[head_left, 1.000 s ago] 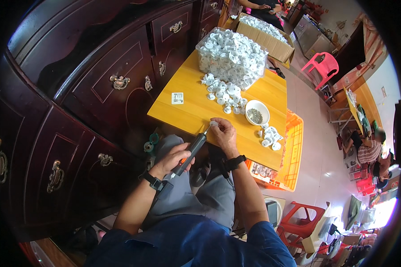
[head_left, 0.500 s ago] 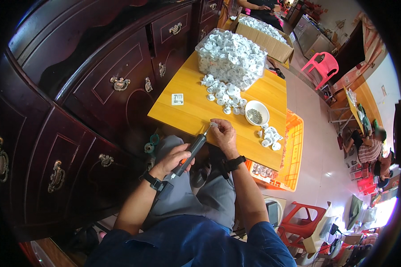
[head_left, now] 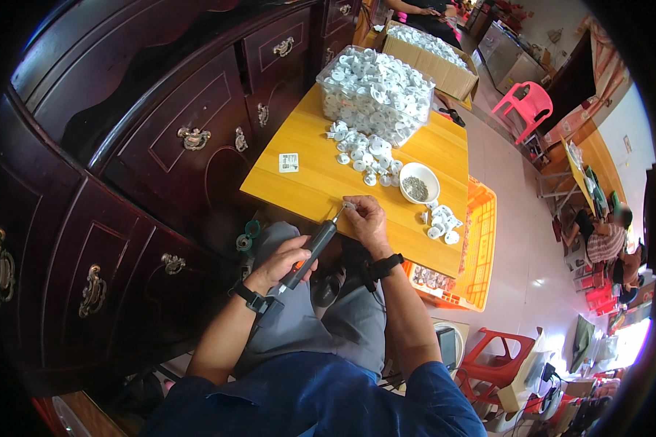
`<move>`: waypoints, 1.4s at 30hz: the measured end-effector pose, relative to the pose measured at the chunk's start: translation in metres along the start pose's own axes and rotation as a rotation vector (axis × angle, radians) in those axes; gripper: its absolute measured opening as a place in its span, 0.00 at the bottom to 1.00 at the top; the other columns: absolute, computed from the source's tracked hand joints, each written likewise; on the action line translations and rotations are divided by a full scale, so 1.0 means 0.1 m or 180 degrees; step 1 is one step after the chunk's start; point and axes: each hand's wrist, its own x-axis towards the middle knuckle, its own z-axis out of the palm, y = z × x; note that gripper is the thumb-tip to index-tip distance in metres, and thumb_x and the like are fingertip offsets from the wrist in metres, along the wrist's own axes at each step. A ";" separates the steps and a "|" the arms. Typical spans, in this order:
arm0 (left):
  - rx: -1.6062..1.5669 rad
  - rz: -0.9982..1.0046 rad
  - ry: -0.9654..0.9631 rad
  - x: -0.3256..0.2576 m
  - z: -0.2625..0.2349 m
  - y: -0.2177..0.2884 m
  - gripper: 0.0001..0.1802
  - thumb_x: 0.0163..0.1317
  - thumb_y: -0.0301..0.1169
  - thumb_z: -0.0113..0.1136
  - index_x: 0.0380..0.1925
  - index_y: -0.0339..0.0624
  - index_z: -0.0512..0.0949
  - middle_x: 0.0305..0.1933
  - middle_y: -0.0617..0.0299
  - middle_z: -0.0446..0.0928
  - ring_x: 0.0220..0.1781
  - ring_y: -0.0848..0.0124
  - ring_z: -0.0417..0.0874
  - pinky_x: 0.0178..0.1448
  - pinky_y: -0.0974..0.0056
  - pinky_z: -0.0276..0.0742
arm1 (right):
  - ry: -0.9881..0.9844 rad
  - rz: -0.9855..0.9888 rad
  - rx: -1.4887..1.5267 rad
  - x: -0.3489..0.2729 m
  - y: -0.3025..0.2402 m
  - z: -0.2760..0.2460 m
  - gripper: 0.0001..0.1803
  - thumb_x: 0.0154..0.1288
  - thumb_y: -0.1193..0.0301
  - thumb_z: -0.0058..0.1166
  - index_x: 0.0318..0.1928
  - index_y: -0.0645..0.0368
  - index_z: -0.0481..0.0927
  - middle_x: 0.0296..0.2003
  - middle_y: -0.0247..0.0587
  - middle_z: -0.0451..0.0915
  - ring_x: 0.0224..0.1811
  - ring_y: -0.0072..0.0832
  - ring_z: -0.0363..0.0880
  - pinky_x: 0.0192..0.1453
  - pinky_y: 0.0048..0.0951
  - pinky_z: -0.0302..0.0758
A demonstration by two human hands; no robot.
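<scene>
My left hand [head_left: 286,261] is wrapped round a dark electric screwdriver [head_left: 315,247], whose thin bit slants up to the right. At the near edge of the yellow table [head_left: 291,138], my right hand [head_left: 368,220] pinches a small white plastic part [head_left: 349,205], mostly covered by the fingers. The bit's tip meets that part or lies right beside it; I cannot tell which. Beyond my right hand stands a white bowl [head_left: 431,175] of small metal screws [head_left: 415,189]. Loose white plastic parts [head_left: 364,151] lie behind it, with another small pile [head_left: 443,223] to the right.
A clear bin [head_left: 375,87] heaped with white parts stands at the table's far end, a cardboard box [head_left: 430,64] behind it. An orange crate [head_left: 482,247] sits beside the table's right edge. Dark wooden drawers [head_left: 175,146] line the left. Other people sit farther off.
Both hands, the screwdriver and the white part keep almost the same place. The whole view has shifted very slightly.
</scene>
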 end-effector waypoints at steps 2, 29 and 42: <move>-0.0011 0.0032 -0.0046 0.00 0.00 0.00 0.16 0.67 0.36 0.49 0.51 0.40 0.72 0.33 0.61 0.78 0.26 0.75 0.79 0.33 0.69 0.78 | 0.0002 -0.0060 0.0143 0.01 0.01 0.00 0.11 0.57 0.79 0.64 0.42 0.58 0.87 0.31 0.38 0.76 0.29 0.24 0.74 0.35 0.24 0.73; 0.0103 0.0072 -0.0069 -0.01 0.01 0.01 0.16 0.66 0.35 0.48 0.50 0.40 0.72 0.31 0.60 0.78 0.25 0.74 0.79 0.32 0.69 0.78 | -0.0186 -0.0214 0.0027 0.00 -0.01 -0.06 0.12 0.56 0.81 0.65 0.42 0.58 0.86 0.31 0.37 0.77 0.30 0.26 0.77 0.37 0.26 0.76; 0.0164 0.0014 -0.0048 -0.01 0.01 0.00 0.16 0.68 0.35 0.48 0.51 0.41 0.70 0.31 0.60 0.77 0.27 0.75 0.78 0.33 0.69 0.77 | -0.0212 -0.0180 -0.0078 0.00 -0.04 -0.07 0.12 0.56 0.80 0.66 0.42 0.57 0.87 0.30 0.37 0.75 0.29 0.26 0.75 0.36 0.26 0.75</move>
